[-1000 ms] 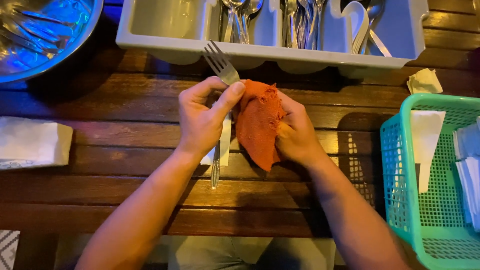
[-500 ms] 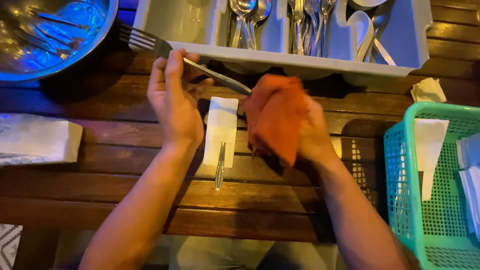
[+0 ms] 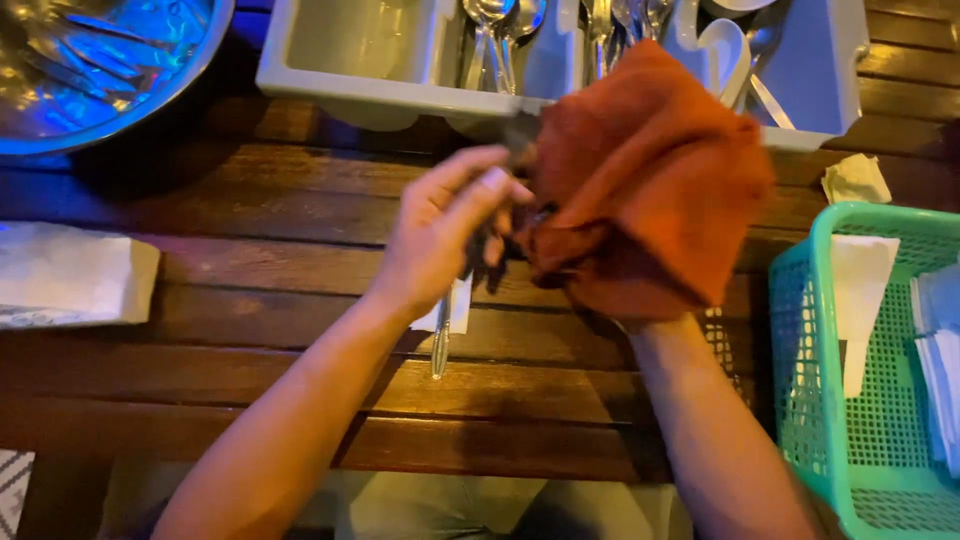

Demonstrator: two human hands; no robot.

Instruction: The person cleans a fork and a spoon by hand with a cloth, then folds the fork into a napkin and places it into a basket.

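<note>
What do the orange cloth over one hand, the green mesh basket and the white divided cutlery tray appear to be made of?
Orange cloth: probably woven cotton, matte, folding softly. Green mesh basket: likely moulded plastic, smooth lattice walls. White divided cutlery tray: seemingly plastic, slightly glossy rim.

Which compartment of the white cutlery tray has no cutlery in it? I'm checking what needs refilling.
The leftmost compartment of the white cutlery tray shows only its bare pale bottom. The compartments to its right hold spoons and other metal cutlery.
</note>
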